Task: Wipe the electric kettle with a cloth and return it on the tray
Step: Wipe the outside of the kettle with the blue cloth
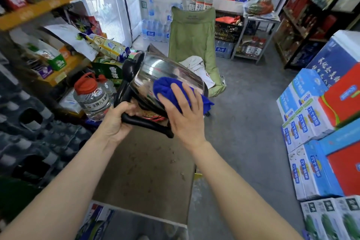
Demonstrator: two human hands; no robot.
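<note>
Left hand point(118, 117) clamped on black handle, electric kettle point(165, 80) tilted midair above red tray point(153, 116). Right hand point(183, 111) flat, pressing blue cloth point(167, 89) on steel side. Best: rotate kettle, overlap strokes.

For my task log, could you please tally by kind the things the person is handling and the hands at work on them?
Shiny stainless-steel electric kettle with black handle: 1
Blue folded cloth: 1
Bare hands, left hand gripping the handle, right hand pressing the cloth to the kettle: 2
Total: 4
</note>
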